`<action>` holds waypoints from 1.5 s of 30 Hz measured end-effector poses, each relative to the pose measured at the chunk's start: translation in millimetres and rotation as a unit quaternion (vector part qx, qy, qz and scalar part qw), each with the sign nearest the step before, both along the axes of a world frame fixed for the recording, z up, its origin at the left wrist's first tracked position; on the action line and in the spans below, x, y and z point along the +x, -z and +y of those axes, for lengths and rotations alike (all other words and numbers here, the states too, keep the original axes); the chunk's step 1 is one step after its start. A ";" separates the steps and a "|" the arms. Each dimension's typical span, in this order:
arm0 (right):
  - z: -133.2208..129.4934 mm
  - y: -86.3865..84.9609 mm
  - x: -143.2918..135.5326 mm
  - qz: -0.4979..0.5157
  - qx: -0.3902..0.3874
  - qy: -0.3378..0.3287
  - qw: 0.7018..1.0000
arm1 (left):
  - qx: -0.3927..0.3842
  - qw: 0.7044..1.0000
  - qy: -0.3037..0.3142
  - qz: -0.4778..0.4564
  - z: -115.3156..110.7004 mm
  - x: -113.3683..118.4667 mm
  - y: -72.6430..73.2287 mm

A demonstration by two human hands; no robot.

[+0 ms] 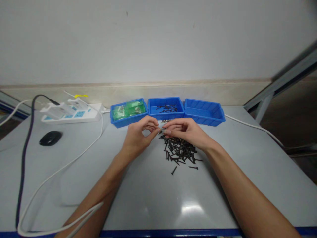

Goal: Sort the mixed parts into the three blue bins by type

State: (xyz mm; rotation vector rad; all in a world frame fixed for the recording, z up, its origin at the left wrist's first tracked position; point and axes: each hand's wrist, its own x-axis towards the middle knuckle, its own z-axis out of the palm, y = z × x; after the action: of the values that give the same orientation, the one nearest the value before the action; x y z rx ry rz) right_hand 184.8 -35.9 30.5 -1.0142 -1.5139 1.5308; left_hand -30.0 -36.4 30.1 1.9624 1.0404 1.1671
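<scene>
My left hand [141, 134] and my right hand [188, 131] meet over the far edge of a pile of dark screws [182, 150]. Thumb and forefinger of each hand are pinched together, the two sets of fingertips almost touching. Something small and partly metallic shows between them, too small to name. Right behind the fingers lie several brassy small pieces [166, 121], partly hidden by my hands. Two loose screws lie apart at the near side of the pile. Beyond, the middle blue bin [166, 115] contains several dark screws.
The left blue bin [128, 122] holds green-and-clear packets [128, 110]; the right blue bin [204, 109] has a bare floor. At left are a white power strip [96, 115] with plugs, a black mouse [51, 138] and cables. A white cable [74, 160] crosses over my left forearm.
</scene>
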 end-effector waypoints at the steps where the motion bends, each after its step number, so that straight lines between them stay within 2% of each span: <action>1: -0.2 0.0 -0.3 0.010 -0.010 0.004 1.000 | -0.001 1.000 -0.002 -0.003 -0.6 0.8 0.4; 3: 0.2 0.8 -1.0 0.014 -0.021 0.019 1.000 | 0.001 1.000 0.003 0.013 -1.3 1.6 1.6; 6: 2.2 3.9 -2.1 0.000 -0.006 0.070 0.998 | 0.042 0.993 0.017 0.105 -0.1 0.2 6.6; 9: 4.2 6.7 -4.1 0.031 0.029 0.151 0.988 | 0.095 0.971 0.042 0.216 3.3 -2.6 15.3; 11: 5.1 7.8 -5.3 0.068 0.049 0.177 0.981 | 0.109 0.959 0.061 0.255 5.6 -4.2 21.3; 16: 5.7 9.2 -5.2 0.069 0.074 0.170 0.980 | 0.121 0.949 0.055 0.287 8.0 -5.9 29.3; 25: 4.7 5.7 -3.9 0.083 0.043 0.175 0.980 | 0.103 0.944 -0.006 0.313 7.6 -8.9 20.9; 31: 5.7 4.6 -4.2 0.065 0.051 0.178 0.981 | 0.128 0.940 -0.020 0.315 11.7 -12.2 27.7; 35: 6.7 6.2 -2.2 0.027 0.063 0.166 0.984 | 0.101 0.964 -0.032 0.246 11.1 -10.4 26.9; 39: 5.1 8.6 -2.6 -0.030 0.081 0.129 0.988 | 0.007 0.998 -0.040 0.052 6.3 -2.0 18.6; 42: 2.6 10.3 -5.1 -0.049 0.099 0.077 0.991 | -0.077 0.994 -0.038 -0.069 2.6 5.0 13.2; 45: 0.9 11.0 -6.7 -0.034 0.087 0.049 0.994 | -0.132 0.982 -0.041 -0.126 0.1 9.4 10.7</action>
State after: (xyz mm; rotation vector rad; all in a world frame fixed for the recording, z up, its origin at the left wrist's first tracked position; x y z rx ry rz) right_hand 178.1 -35.0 19.6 -1.0313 -1.5895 1.2832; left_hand -20.5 -36.3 19.4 1.5380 1.0865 1.2163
